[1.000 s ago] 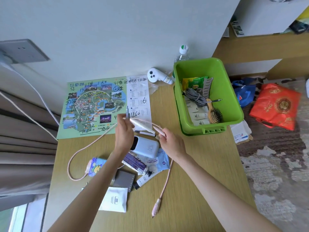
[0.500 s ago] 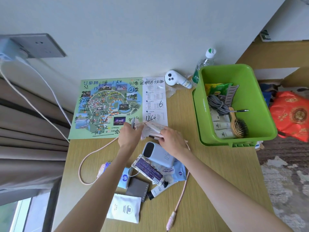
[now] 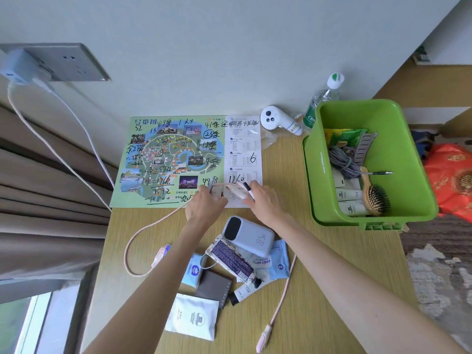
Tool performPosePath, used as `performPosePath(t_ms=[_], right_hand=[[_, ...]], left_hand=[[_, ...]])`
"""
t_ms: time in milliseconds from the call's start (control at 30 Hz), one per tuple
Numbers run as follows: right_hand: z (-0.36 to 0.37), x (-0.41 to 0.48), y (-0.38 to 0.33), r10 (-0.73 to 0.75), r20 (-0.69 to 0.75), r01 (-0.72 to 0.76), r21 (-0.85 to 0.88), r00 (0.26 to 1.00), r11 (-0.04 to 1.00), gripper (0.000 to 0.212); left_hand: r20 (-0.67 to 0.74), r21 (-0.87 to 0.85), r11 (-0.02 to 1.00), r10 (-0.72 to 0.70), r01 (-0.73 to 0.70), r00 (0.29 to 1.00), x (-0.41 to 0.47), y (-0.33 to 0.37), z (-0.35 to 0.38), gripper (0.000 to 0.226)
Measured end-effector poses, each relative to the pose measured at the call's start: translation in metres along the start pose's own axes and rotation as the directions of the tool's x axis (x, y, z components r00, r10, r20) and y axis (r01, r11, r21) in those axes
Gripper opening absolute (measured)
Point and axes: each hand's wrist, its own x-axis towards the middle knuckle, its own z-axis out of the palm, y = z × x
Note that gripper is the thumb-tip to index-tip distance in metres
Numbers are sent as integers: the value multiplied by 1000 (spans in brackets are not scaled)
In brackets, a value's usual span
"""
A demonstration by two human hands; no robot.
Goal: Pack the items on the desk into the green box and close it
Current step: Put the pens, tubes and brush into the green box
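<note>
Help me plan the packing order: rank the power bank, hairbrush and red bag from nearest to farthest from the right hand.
1. power bank, on the desk just beside the right hand.
2. hairbrush, to the right, inside the green box.
3. red bag, far right, beyond the box.

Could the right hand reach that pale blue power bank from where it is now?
Probably yes. The power bank lies on top of the pile, uncovered, close beside the right hand. That hand is pinching the pink cable, though, so it may need to free its fingers first.
</note>
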Motion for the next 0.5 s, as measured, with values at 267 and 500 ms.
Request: performPosePath(t_ms=[267,500], right_hand=[[2,1,-11,-26,66,36,-160,997,986,29],[-21,-7,-9,-109,28,112,-188,994,976,31]], left_hand=[[377,-210,977,103,-24,921,6,-20,-25,15],[520,-462,880,164,115,839,-4,-45,-52,18]])
